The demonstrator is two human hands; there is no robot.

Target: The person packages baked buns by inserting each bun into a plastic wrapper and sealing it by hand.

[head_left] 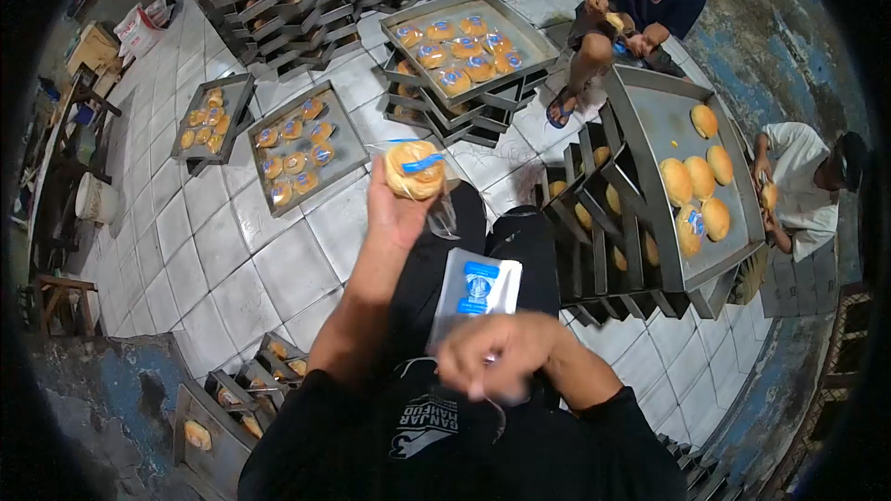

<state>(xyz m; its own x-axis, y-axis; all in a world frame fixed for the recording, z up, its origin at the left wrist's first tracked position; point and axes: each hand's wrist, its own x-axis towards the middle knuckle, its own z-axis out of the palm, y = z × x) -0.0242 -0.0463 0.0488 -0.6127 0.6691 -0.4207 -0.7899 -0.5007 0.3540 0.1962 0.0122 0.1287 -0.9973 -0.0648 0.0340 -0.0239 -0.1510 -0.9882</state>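
You worked under bright, cool light that whitened the tiled floor (213, 250) near the middle, while everything dimmed toward a black round border and the wide lens bent straight lines at the edges. Your right hand (501, 353) smeared with motion blur, but your left hand (397, 213) looked fairly sharp, and glints caught the clear wrapper (444, 215).

Left hand (399, 213) raised, right hand (492, 353) drawn in

The left forearm (369, 288) reaches forward and up, its wrist (392, 239) nearly in line with it – palm upturned, thumb (377, 181) along one side, the hand cupped in a grasp. The right forearm (580, 371) angles inward across the body, fingers curled toward the torso – too blurred to tell whether the tips meet.
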